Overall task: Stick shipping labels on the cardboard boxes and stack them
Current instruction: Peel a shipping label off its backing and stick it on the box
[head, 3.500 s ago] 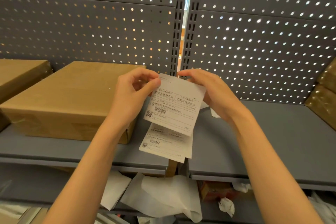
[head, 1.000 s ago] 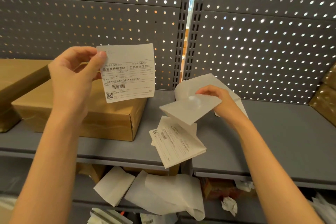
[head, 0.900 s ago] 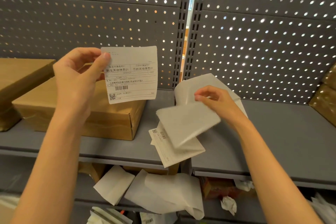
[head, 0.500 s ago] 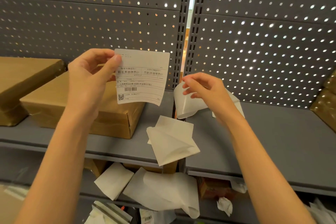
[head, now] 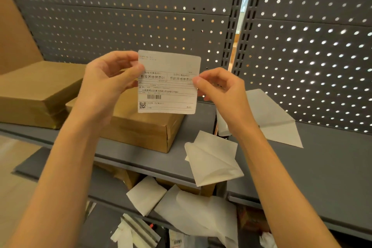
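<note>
A white shipping label [head: 168, 84] with a barcode and QR code hangs upright in front of me. My left hand [head: 108, 80] pinches its left edge and my right hand [head: 219, 88] pinches its right edge. Just behind and below the label a flat cardboard box [head: 141, 129] lies on the grey shelf [head: 322, 167]. A second cardboard box [head: 38, 94] lies further left on the same shelf.
Peeled backing sheets [head: 213, 159] lie at the shelf's front edge, and another backing sheet [head: 273, 119] lies right of my right wrist. More crumpled paper [head: 193, 211] sits on the lower shelf. A grey perforated back panel [head: 120, 16] closes the rear.
My right hand let go of the backing paper, which now lies on the shelf, and came up to take the label's right edge. The label shifted right toward the middle.
</note>
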Available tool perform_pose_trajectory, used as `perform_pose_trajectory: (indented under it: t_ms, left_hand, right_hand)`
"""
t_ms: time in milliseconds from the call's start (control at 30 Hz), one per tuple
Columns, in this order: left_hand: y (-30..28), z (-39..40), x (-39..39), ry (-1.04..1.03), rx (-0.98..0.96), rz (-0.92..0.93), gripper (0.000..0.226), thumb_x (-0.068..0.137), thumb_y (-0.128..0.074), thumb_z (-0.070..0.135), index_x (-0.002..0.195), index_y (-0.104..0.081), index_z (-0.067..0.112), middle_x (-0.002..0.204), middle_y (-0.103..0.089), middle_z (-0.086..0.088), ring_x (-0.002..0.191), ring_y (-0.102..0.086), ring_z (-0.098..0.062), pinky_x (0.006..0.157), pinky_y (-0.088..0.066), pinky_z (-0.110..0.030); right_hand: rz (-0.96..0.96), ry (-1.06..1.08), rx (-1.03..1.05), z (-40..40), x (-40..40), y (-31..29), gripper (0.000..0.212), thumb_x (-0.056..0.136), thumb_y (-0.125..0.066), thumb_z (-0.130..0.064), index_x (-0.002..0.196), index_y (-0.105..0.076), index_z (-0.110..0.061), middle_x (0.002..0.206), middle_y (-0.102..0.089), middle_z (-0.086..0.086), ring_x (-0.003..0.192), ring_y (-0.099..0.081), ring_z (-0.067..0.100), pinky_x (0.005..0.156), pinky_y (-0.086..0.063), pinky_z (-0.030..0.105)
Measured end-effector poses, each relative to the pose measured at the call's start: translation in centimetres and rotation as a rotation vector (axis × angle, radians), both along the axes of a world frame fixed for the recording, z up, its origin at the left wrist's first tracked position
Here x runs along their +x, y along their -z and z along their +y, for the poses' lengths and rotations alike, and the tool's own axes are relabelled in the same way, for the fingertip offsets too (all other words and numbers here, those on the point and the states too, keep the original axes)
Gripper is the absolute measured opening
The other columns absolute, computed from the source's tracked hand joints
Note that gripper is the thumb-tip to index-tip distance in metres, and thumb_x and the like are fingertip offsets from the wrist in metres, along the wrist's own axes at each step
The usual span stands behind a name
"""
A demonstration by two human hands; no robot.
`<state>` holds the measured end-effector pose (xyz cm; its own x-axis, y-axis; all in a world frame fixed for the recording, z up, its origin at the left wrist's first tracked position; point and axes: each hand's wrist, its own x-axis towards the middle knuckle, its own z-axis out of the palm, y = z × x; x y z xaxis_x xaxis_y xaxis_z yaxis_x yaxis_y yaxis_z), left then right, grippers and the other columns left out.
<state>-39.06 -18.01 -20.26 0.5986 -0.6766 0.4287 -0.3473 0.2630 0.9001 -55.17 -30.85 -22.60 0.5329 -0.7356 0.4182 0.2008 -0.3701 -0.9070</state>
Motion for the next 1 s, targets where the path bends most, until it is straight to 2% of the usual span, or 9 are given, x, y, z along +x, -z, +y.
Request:
perform_pose_trajectory:
  t_ms: [133,267,467,567,700,800,900,1000]
  left_hand:
    - [-0.3,0.2,2.6,0.066,-0.022,0.014,0.021,0.085,-0.062,0.005,0.099,-0.065,0.020,0.094,-0.070,0.004,0.094,-0.067,-0.012,0.077,-0.053,-0.021]
    - [-0.9,0.0,6.1,0.091,-0.018,0.005,0.025,0.083,-0.064,0.003,0.106,-0.065,0.015,0.100,-0.070,-0.001,0.097,-0.067,-0.014,0.074,-0.052,-0.018]
    - [-2.4,-0.3,11.3,0.155,0.017,-0.048,0.030,0.085,-0.060,-0.002,0.112,-0.063,0.009,0.096,-0.070,0.005,0.085,-0.068,-0.001,0.065,-0.051,-0.010]
    - [-3.1,-0.8,13.6,0.222,0.035,-0.056,0.031,0.084,-0.060,-0.006,0.113,-0.062,0.007,0.096,-0.069,0.003,0.081,-0.068,0.001,0.063,-0.050,-0.009]
    - [-3.0,-1.5,15.6,0.285,0.074,-0.061,0.032,0.083,-0.060,-0.007,0.113,-0.061,0.006,0.099,-0.068,0.001,0.080,-0.067,0.002,0.064,-0.049,-0.009]
    - [-2.2,-1.9,16.5,0.315,0.094,-0.052,0.035,0.081,-0.062,-0.009,0.115,-0.061,0.002,0.101,-0.068,-0.003,0.081,-0.067,0.001,0.068,-0.050,-0.010]
    - [-1.4,-2.2,16.9,0.335,0.099,-0.011,0.037,0.078,-0.064,-0.011,0.113,-0.062,0.002,0.099,-0.069,-0.003,0.081,-0.068,-0.002,0.070,-0.051,-0.013]
    - [-0.5,-2.6,16.9,0.352,0.128,-0.017,0.036,0.079,-0.064,-0.011,0.112,-0.063,0.003,0.100,-0.069,-0.005,0.083,-0.068,-0.006,0.073,-0.053,-0.016]
  right_hand:
    - [-0.017,0.043,-0.009,0.5,2.0,-0.6,0.002,0.085,-0.066,-0.011,0.086,-0.065,-0.010,0.084,-0.069,0.004,0.065,-0.061,-0.001,0.063,-0.047,0.011]
    - [-0.043,0.116,-0.019,1.1,4.9,-1.2,0.008,0.085,-0.066,-0.010,0.092,-0.066,-0.006,0.086,-0.070,0.002,0.068,-0.063,-0.001,0.064,-0.047,0.010]
    - [-0.091,0.248,0.014,2.5,10.3,-2.1,0.009,0.084,-0.067,-0.009,0.093,-0.067,-0.005,0.086,-0.071,0.005,0.070,-0.064,0.005,0.064,-0.046,0.011]
    - [-0.096,0.334,0.029,2.9,12.2,-2.1,0.013,0.084,-0.067,-0.009,0.096,-0.067,-0.003,0.088,-0.070,0.006,0.069,-0.062,0.001,0.065,-0.046,0.010]
    - [-0.041,0.411,0.040,3.0,13.7,-1.9,0.014,0.084,-0.069,-0.012,0.097,-0.066,-0.011,0.086,-0.070,0.008,0.076,-0.063,0.009,0.079,-0.053,0.025]
    - [-0.017,0.460,0.032,3.2,14.1,-1.6,0.011,0.084,-0.069,-0.012,0.092,-0.064,-0.017,0.084,-0.069,0.007,0.079,-0.064,0.015,0.086,-0.052,0.036]
    - [0.020,0.481,-0.001,3.2,14.1,-1.0,0.009,0.085,-0.066,-0.010,0.088,-0.061,-0.017,0.088,-0.068,0.008,0.081,-0.064,0.020,0.085,-0.050,0.038]
    - [0.085,0.490,-0.046,3.1,14.0,-0.3,0.008,0.087,-0.063,-0.010,0.091,-0.065,-0.017,0.089,-0.069,0.005,0.082,-0.063,0.021,0.082,-0.050,0.033]
